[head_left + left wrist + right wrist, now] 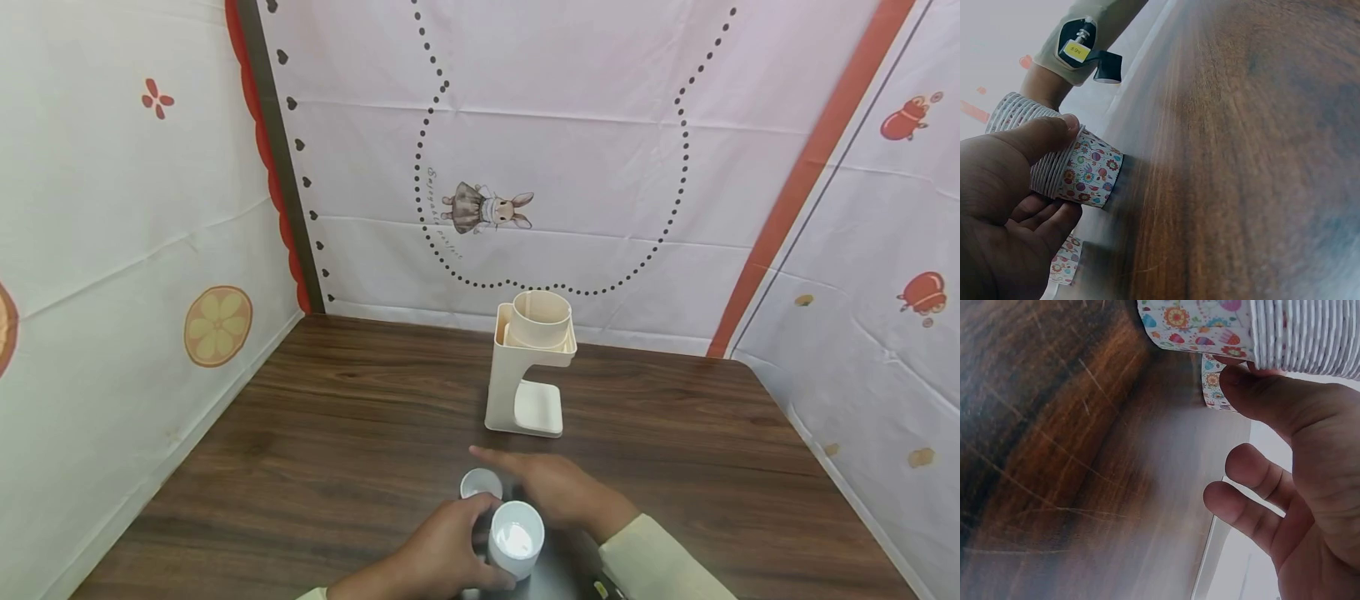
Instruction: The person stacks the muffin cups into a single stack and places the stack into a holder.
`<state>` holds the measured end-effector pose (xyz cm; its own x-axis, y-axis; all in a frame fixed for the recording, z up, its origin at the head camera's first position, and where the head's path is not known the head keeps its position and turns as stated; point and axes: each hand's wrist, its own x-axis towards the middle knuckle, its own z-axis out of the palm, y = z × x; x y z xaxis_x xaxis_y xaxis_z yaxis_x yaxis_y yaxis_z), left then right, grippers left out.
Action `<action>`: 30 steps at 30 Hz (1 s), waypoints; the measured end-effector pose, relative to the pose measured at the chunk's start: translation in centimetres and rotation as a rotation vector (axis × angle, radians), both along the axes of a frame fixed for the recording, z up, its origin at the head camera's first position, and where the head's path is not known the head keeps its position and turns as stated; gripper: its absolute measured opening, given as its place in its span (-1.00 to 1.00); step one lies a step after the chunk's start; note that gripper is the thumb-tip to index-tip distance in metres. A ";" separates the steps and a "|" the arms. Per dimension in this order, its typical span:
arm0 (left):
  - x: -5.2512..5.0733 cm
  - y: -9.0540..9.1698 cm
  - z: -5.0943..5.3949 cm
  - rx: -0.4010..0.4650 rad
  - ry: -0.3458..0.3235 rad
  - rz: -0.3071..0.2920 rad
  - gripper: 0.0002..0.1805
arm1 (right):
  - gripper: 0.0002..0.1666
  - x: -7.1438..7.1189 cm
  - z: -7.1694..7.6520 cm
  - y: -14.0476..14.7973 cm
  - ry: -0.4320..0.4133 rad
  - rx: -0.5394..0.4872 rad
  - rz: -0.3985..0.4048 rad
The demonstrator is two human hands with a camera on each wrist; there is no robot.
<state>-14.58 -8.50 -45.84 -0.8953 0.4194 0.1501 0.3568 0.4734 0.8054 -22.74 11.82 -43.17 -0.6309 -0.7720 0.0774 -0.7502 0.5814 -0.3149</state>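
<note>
My left hand (442, 546) grips a tall stack of nested white paper cups (516, 532), thumb on one side and fingers on the other. The cups carry a colourful flower print (1092, 172) and their rims form a ribbed row. Another printed cup (481, 481) is just beyond the stack, partly hidden by it. My right hand (558, 487) is close beside that cup, with its index finger stretched out past it. In the right wrist view, the right thumb (1266, 397) lies just under the stack, and two fingers are loosely bent with nothing in them.
A cream cup-holder stand (504, 383) with a round tube on top and a flat base stands farther back on the dark wooden table (360, 392). Printed cloth walls (600, 192) enclose the table at the back and both sides.
</note>
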 end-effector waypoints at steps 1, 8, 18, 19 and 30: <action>0.0 0.0 0.0 0.002 -0.003 -0.002 -0.32 | -0.03 0.0 0.0 0.0 0.001 -0.001 0.007; -0.1 0.1 -0.2 0.014 0.002 -0.006 -0.32 | -0.01 -0.1 -0.2 0.1 0.010 -0.012 0.044; 0.0 -0.1 -0.1 0.019 0.027 -0.006 -0.31 | -0.09 0.1 -0.3 -0.1 0.048 -0.018 0.020; 0.0 -0.1 -0.1 0.020 0.028 -0.008 -0.31 | -0.09 0.2 -0.2 0.0 0.046 -0.019 0.016; 0.0 0.0 -0.1 0.053 0.016 -0.027 -0.34 | -0.07 -0.1 -0.6 0.6 0.009 -0.057 -0.059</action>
